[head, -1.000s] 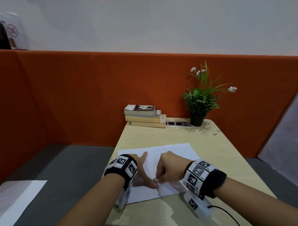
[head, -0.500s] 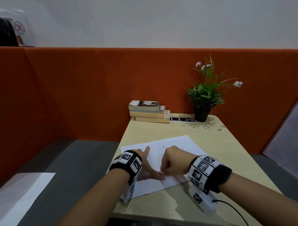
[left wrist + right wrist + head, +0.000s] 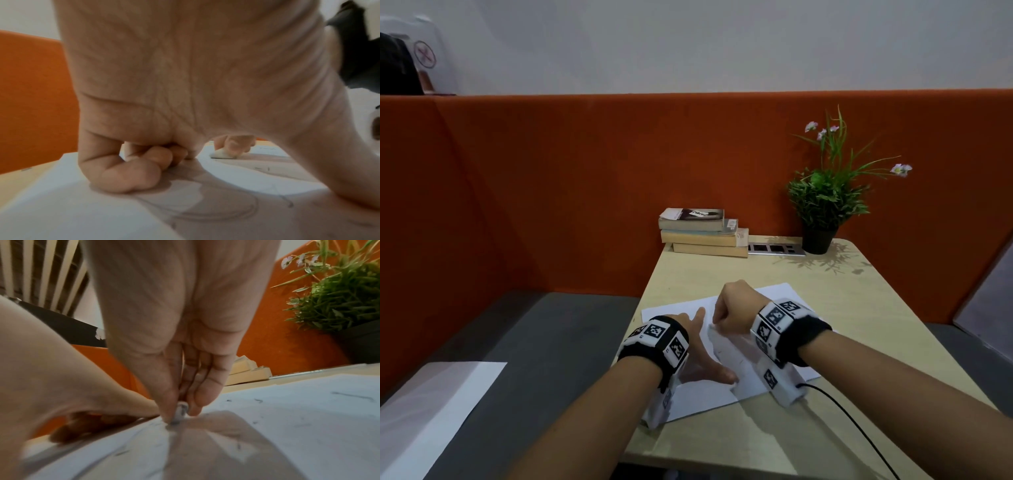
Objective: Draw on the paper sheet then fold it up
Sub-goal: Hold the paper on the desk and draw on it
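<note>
Surface (image 3: 859,342): pale wood, with the paper (image 3: 702,397) lying flat near my edge of it, angled a bit. Faint pencil-like marks show across the sheet in both wrist views, so drawing is under way, fold not yet started by my read.

My left hand (image 3: 698,359) rests on the paper's left half. Thumb stretched out along the sheet, the other fingers curled under with knuckles on the paper, gripping nothing. It's my anchor. Good practice here: keep weight through the knuckles so the sheet can't skate while I draw.

My right hand (image 3: 732,311) is closed around a small drawing tool (image 3: 180,412), pinched between thumb and fingers, tip on the paper close to my left thumb. What the tool is, I can't tell; grey, short, mostly hidden by fingers.

Notes for this step:
- light pressure, the paper is thin and there's only hard surface under it
- stroke away from the left thumb, not into it
- keep the wrist cable (image 3: 859,428) off the sheet so it doesn't drag it

Books and potted plant at the far end are well apart, no interference.
</note>
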Motion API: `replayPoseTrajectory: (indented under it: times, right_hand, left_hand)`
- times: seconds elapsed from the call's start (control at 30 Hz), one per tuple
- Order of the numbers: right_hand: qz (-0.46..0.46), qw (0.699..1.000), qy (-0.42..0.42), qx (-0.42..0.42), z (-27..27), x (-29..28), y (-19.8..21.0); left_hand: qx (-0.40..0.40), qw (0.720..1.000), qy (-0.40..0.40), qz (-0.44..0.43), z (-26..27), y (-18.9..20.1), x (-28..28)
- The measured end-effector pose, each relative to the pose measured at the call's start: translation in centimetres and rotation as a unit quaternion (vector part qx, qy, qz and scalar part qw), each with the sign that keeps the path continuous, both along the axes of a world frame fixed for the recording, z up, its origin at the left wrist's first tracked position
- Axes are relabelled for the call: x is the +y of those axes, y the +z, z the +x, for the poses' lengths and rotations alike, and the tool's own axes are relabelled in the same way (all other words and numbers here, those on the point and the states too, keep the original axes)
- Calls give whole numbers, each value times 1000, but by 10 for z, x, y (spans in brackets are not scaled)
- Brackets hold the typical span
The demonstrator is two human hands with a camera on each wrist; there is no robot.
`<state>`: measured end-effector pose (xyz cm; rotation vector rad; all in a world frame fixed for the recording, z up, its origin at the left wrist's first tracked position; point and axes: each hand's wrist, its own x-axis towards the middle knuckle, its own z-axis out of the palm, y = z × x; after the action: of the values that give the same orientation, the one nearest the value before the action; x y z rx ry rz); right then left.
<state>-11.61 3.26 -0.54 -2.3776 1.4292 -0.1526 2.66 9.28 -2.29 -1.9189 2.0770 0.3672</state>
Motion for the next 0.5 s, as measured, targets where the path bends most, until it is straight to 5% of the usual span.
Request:
replayPoseTrajectory:
  times: [0.2, 0.5]
  right_hand:
    - [49, 993, 101, 30, -17, 26, 0]
    - [-12, 998, 54, 38, 13, -1, -1]
  left_hand:
    - [13, 1000, 0, -5, 4, -7, -5]
    - [-7, 1000, -17, -25, -3, 3, 1]
